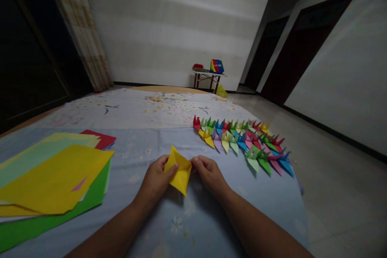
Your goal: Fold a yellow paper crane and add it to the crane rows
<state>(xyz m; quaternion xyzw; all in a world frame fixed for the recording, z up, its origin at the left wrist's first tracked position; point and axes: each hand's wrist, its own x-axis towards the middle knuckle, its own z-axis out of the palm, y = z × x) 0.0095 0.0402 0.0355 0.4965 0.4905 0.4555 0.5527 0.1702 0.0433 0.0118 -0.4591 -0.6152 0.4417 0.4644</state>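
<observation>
Our left hand [157, 179] and right hand [209, 173] pinch the yellow paper fold [180, 174] at its side corners, fingers light since it's probably flimsy.

Your left hand [157, 179] and right hand [208, 173] pinch a folded yellow paper [179, 171] between them over the blue sheet [211, 213]. At nine o'clock from it lies a stack of coloured paper sheets [51, 177]. At two o'clock, rows of folded paper cranes [242, 141] stand close together.
</observation>
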